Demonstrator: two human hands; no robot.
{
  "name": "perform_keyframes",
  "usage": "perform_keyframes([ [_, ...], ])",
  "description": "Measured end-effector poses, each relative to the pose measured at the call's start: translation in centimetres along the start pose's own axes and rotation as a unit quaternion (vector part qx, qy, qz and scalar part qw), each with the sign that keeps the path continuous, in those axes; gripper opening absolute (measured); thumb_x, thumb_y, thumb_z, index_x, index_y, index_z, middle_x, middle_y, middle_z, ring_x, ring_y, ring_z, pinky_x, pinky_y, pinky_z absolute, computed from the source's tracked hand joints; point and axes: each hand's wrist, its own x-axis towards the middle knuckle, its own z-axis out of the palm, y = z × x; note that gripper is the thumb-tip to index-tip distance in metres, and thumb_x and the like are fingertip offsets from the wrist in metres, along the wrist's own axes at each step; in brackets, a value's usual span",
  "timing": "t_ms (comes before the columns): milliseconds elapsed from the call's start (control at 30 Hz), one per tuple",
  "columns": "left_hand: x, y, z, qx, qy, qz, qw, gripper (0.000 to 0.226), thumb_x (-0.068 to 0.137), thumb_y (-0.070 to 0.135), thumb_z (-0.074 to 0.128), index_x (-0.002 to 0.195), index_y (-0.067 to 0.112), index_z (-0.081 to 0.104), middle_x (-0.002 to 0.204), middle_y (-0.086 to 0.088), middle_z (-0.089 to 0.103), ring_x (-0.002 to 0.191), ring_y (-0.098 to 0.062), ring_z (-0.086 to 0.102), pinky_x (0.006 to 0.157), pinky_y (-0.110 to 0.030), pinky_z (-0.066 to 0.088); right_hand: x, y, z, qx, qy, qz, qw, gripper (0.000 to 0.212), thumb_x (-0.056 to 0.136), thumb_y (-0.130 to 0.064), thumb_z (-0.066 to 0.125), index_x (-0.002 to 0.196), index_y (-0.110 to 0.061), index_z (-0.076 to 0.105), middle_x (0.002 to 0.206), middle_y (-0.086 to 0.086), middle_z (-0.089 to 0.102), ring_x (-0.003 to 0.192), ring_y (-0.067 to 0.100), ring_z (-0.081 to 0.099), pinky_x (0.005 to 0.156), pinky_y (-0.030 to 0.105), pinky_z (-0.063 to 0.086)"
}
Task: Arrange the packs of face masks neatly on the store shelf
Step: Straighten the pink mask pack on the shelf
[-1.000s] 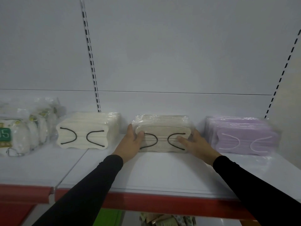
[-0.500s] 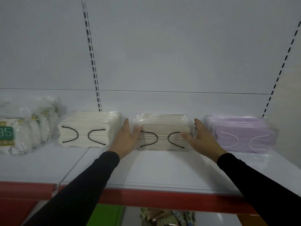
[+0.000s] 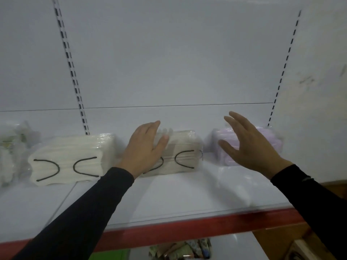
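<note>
Three clear-wrapped packs of face masks stand in a row on the white shelf (image 3: 178, 196). The cream pack (image 3: 69, 158) with black ear loops is on the left, a beige pack (image 3: 184, 154) with black loops in the middle, and a lilac pack (image 3: 270, 141) on the right. My left hand (image 3: 146, 149) lies flat over the beige pack's left end, fingers together. In front of the lilac pack hovers my right hand (image 3: 247, 145), its fingers spread and holding nothing. It hides most of that pack.
More bagged white masks (image 3: 11, 152) sit at the far left. The shelf has a red front edge (image 3: 187, 231) and a white back panel with slotted uprights (image 3: 71, 72). A wall (image 3: 319, 91) closes the right side. Goods (image 3: 180, 250) show on the level below.
Both hands have let go of the beige pack's sides and lifted. My right hand moved right, in front of the lilac pack. My left hand now rests on the beige pack's left end.
</note>
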Motion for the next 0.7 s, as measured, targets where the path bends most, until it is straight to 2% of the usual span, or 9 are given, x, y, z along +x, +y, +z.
perform_keyframes([
  [67, 0.5, 1.0, 1.0, 0.0, -0.01, 0.033, 0.999, 0.078, 0.09, 0.062, 0.023, 0.148, 0.012, 0.038, 0.147, -0.006, 0.045, 0.138, -0.02, 0.033, 0.111, -0.021, 0.016, -1.4, 1.4, -1.0, -0.043, 0.0, 0.009, 0.999, 0.068, 0.088, -0.044, 0.061, 0.141, -0.004, 0.046, 0.151, 0.014, 0.041, 0.136, 0.03, 0.044, 0.107, 0.033, 0.034],
  [200, 1.4, 3.3, 3.4, 0.001, -0.023, 0.094, 0.995, 0.074, 0.092, 0.058, 0.028, 0.142, 0.006, 0.046, 0.14, -0.011, 0.052, 0.132, -0.026, 0.042, 0.112, -0.026, 0.022, -4.2, 4.8, -2.4, -0.108, -0.018, 0.03, 0.994, 0.067, 0.089, -0.045, 0.055, 0.14, -0.001, 0.048, 0.149, 0.019, 0.042, 0.135, 0.036, 0.044, 0.108, 0.048, 0.042],
  [267, 1.7, 4.9, 4.8, 0.006, -0.031, 0.113, 0.993, 0.073, 0.092, 0.056, 0.03, 0.139, 0.004, 0.049, 0.137, -0.012, 0.055, 0.129, -0.029, 0.046, 0.113, -0.033, 0.027, -5.4, 6.8, -2.9, -0.128, -0.029, 0.032, 0.991, 0.067, 0.089, -0.042, 0.059, 0.14, 0.0, 0.047, 0.148, 0.02, 0.043, 0.136, 0.037, 0.043, 0.109, 0.048, 0.042],
  [367, 2.2, 7.5, 6.9, 0.026, -0.054, 0.123, 0.991, 0.076, 0.092, 0.058, 0.028, 0.14, 0.004, 0.049, 0.138, -0.013, 0.054, 0.13, -0.03, 0.046, 0.114, -0.036, 0.026, -6.5, 10.1, -3.6, -0.142, -0.032, 0.035, 0.989, 0.067, 0.088, -0.038, 0.066, 0.14, 0.0, 0.047, 0.148, 0.02, 0.044, 0.136, 0.037, 0.043, 0.11, 0.046, 0.04],
  [500, 2.6, 11.0, 9.7, 0.046, -0.038, 0.106, 0.993, 0.074, 0.093, 0.056, 0.031, 0.137, 0.001, 0.051, 0.134, -0.016, 0.057, 0.126, -0.033, 0.05, 0.111, -0.04, 0.032, -6.9, 15.7, -3.6, -0.138, -0.03, 0.02, 0.99, 0.067, 0.087, -0.036, 0.068, 0.14, -0.001, 0.048, 0.148, 0.019, 0.044, 0.135, 0.037, 0.044, 0.111, 0.042, 0.035],
  [700, 3.1, 15.3, 13.7, 0.081, -0.029, 0.019, 0.996, 0.082, 0.088, 0.062, 0.03, 0.141, 0.002, 0.047, 0.138, -0.015, 0.054, 0.129, -0.032, 0.047, 0.112, -0.038, 0.03, -5.9, 22.6, -2.5, -0.075, -0.042, -0.031, 0.996, 0.069, 0.086, -0.035, 0.07, 0.143, -0.005, 0.045, 0.147, 0.02, 0.045, 0.134, 0.037, 0.045, 0.11, 0.041, 0.035],
])
